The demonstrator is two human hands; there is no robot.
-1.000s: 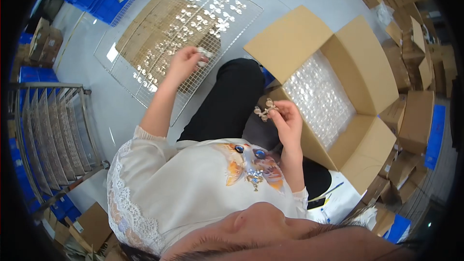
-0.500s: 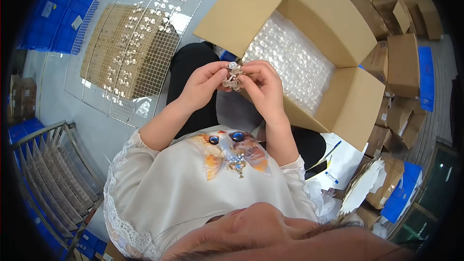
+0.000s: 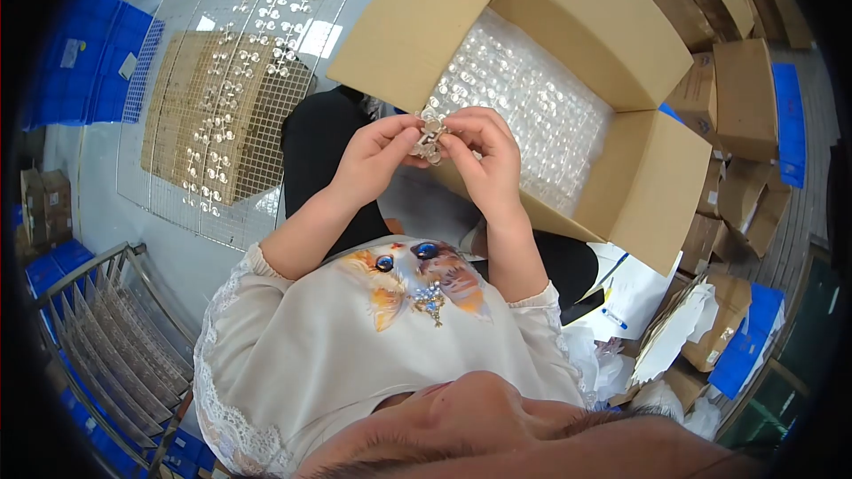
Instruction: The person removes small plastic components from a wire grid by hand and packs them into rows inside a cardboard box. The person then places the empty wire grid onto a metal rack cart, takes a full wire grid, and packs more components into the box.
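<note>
Between my two hands, above my lap, is a small cluster of shiny clear and metallic pieces (image 3: 430, 135). My left hand (image 3: 368, 160) pinches it from the left with thumb and fingers. From the right, my right hand (image 3: 486, 155) grips it the same way. Several similar small pieces (image 3: 241, 58) lie in rows on a wire mesh rack (image 3: 266, 155) at the left. Just beyond my right hand stands an open cardboard box (image 3: 657, 173), with a layer of clear bubbled plastic packing (image 3: 532, 115) inside. How many pieces the cluster has is hidden by my fingers.
Blue crates (image 3: 89, 58) stand at the upper left, a metal rack with slanted shelves (image 3: 111, 337) at the lower left. Cardboard boxes (image 3: 745, 102) are stacked along the right. White paper with a blue pen (image 3: 614, 318) and a dark phone (image 3: 583, 306) lie beside my right knee.
My left hand has come from the mesh rack to my right hand, bringing a piece. Both hands now meet on the cluster. The view has shifted, with the box appearing further left.
</note>
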